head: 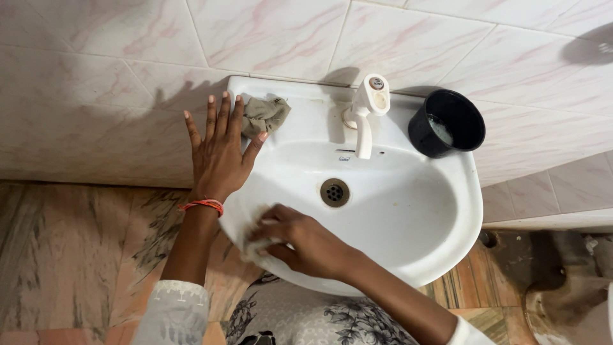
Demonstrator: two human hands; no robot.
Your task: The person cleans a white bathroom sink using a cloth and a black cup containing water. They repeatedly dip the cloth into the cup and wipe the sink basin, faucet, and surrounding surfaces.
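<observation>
The person stands over a white wall-mounted washbasin point(440, 211) and is in the middle of wiping its near rim. The right hand point(300, 241) is curled around a pale cleaning cloth point(258, 246), fingers folded over it and pressing it against the front-left edge of the basin, just below the left wrist. The left hand point(220, 150) lies flat with fingers spread on the basin's left shoulder, holding nothing, apparently bracing the body; an orange thread band point(204, 205) circles that wrist. Just beyond the left fingertips, touching or nearly touching the thumb, sits a crumpled grey-brown rag point(265, 115) on the back ledge. Further from both hands stand the white tap point(367, 112) at the back centre and a black mug point(447, 123) on the back right corner, with the drain point(334, 191) in the bowl between the hands and the tap.

Judging by the grip and the cloth's place, the scrubbing is at the near-left rim; the rest of the rim and bowl look still to cover. Carrying the wipe on would call for steady downward pressure following the rim's curve, while the flat hand holds the balance.
</observation>
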